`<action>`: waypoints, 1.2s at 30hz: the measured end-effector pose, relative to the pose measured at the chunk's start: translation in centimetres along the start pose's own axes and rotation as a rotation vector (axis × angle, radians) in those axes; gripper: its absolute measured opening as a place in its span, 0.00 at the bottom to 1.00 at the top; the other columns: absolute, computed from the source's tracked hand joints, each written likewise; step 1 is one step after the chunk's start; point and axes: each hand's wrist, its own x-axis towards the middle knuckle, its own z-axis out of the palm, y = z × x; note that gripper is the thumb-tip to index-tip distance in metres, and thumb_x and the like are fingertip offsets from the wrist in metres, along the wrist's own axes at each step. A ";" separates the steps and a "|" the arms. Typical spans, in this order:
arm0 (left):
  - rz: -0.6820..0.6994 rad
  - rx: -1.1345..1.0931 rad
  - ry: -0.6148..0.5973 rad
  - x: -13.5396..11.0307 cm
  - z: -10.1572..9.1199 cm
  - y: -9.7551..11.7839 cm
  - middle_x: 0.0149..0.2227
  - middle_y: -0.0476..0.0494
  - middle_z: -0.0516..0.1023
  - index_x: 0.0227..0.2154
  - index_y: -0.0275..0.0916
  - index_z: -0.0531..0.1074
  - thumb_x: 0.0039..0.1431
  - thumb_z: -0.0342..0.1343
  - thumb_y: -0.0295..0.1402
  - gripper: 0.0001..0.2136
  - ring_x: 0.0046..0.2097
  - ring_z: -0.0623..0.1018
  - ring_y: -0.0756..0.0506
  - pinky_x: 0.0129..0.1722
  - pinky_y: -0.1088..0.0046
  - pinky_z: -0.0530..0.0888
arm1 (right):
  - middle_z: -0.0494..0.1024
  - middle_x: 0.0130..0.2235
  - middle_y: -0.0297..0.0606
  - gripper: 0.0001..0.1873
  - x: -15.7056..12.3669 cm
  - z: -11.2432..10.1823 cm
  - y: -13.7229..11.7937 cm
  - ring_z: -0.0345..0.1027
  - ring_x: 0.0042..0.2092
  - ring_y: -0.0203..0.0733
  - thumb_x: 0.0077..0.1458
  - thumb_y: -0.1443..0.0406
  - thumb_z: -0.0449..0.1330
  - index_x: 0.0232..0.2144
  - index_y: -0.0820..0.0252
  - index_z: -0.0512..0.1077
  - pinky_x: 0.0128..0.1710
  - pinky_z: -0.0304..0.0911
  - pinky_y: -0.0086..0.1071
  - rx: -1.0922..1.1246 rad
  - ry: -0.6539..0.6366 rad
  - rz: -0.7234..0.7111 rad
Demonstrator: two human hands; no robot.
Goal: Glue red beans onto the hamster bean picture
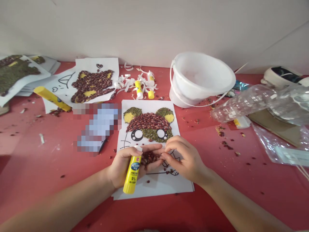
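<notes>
My left hand (122, 167) holds an uncapped yellow glue stick (132, 175) under its thumb. On its upturned palm lies a heap of dark red beans (148, 158). My right hand (184, 158) has thumb and fingers pinched close to the left fingertips; whatever lies between them is too small to make out. Both hands hover over a white sheet (154, 190) with an animal picture. Red beans (148, 122) cover its forehead, green beans (154, 134) surround the eyes and fill the ears, and the ear centres are yellow. Its lower part is bare line drawing, partly hidden by my hands.
A pixelated phone-like object (98, 129) lies left of the sheet. Behind are a finished-looking bean picture (93, 85), a yellow glue stick (53, 98), paper scraps (126, 82) and a white bucket (183, 87). Clear plastic bottles (243, 101) lie right, among scattered beans on the red table (48, 174).
</notes>
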 end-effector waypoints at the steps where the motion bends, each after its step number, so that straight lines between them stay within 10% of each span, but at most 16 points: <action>1: 0.002 -0.002 0.006 0.0 0.0 0.0 0.45 0.32 0.78 0.44 0.27 0.76 0.45 0.50 0.28 0.22 0.50 0.75 0.40 0.57 0.64 0.63 | 0.70 0.31 0.35 0.05 0.0 0.0 0.0 0.66 0.35 0.36 0.54 0.72 0.56 0.30 0.57 0.65 0.34 0.67 0.31 0.010 0.005 0.008; 18: 0.134 -0.074 0.119 -0.5 2.1 1.3 0.43 0.32 0.80 0.44 0.23 0.75 0.43 0.51 0.29 0.24 0.50 0.76 0.41 0.57 0.69 0.66 | 0.69 0.38 0.40 0.14 0.9 -2.0 0.3 0.67 0.37 0.38 0.54 0.75 0.53 0.41 0.56 0.67 0.34 0.68 0.33 -0.187 0.209 -0.046; 26: 0.391 -0.024 0.253 1.0 8.4 6.1 0.40 0.30 0.79 0.56 0.18 0.62 0.44 0.50 0.28 0.32 0.51 0.75 0.37 0.54 0.66 0.71 | 0.61 0.54 0.47 0.27 5.0 -8.3 3.3 0.68 0.29 0.34 0.52 0.67 0.59 0.54 0.53 0.59 0.23 0.66 0.33 -0.357 0.372 0.162; 36: 0.392 0.167 0.128 7.6 16.3 9.9 0.49 0.32 0.73 0.58 0.25 0.57 0.50 0.49 0.28 0.30 0.52 0.74 0.37 0.47 0.64 0.73 | 0.68 0.37 0.40 0.09 5.2 -7.1 5.5 0.67 0.39 0.44 0.53 0.71 0.57 0.37 0.56 0.63 0.38 0.68 0.41 -0.552 0.346 -0.006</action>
